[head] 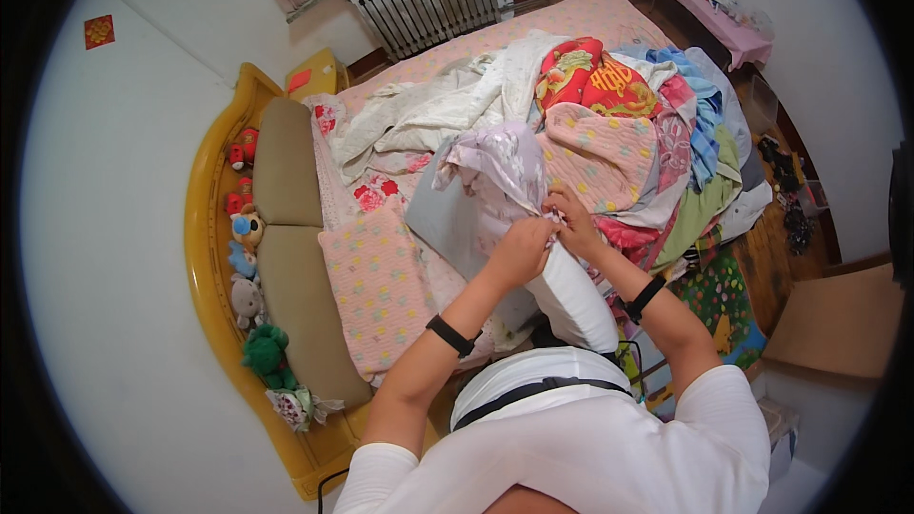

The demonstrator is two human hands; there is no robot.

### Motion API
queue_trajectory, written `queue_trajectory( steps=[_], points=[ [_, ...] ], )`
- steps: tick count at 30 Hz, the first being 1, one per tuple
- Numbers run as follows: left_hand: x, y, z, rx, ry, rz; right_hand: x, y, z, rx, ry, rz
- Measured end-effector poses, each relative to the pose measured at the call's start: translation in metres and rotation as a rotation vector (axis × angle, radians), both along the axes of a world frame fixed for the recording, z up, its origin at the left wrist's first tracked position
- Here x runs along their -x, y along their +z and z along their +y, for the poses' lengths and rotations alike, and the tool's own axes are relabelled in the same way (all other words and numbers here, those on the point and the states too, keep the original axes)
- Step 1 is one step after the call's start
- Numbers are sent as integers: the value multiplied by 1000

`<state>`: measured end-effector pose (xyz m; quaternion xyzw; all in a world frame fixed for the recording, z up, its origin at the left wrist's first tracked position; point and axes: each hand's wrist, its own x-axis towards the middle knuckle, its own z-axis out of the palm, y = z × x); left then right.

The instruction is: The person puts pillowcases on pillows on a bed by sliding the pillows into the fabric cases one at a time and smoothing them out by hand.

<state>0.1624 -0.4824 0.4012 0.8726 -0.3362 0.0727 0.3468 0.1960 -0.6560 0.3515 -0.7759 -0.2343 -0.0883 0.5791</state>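
My left hand (523,250) and my right hand (573,223) meet over the near side of the bed, both gripping the bunched edge of a lilac patterned fabric cover (508,157). A white pillow (575,296) sticks out below my hands towards my waist, with the gathered fabric at its upper end. Whether the cover is around the pillow's end is hard to tell. A grey-blue flat piece (450,218) lies under the cover. To the left, a folded pink quilted pad (378,289) rests on the floral sheet.
Piled bedding, with a red patterned cushion (618,86), a pink quilted cloth (600,157) and a green cloth (703,207), covers the bed's right side. Plush toys (268,353) line the yellow headboard (207,250). A cardboard box (835,318) stands at the right.
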Motion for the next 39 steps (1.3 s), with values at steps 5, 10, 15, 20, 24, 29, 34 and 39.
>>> queue_trajectory(
  steps=[5,10,15,20,24,29,34,39],
  points=[
    [0,-32,16,95,362,-82,35,-37,5,-69,198,421],
    [-8,-31,34,80,292,-144,70,-8,1,250,439,530],
    [16,-42,21,280,256,97,62,-3,-9,303,-27,177],
    [14,-14,-6,179,123,75,32,30,-10,47,-273,-135],
    [8,-5,-12,295,222,83,32,19,-19,-87,-64,250],
    [-30,-25,21,1116,330,699,47,-8,-16,38,181,395],
    [-72,29,34,41,515,443,66,18,9,256,411,238],
    [-49,31,16,-75,121,-130,70,7,17,247,376,251]
  ],
)
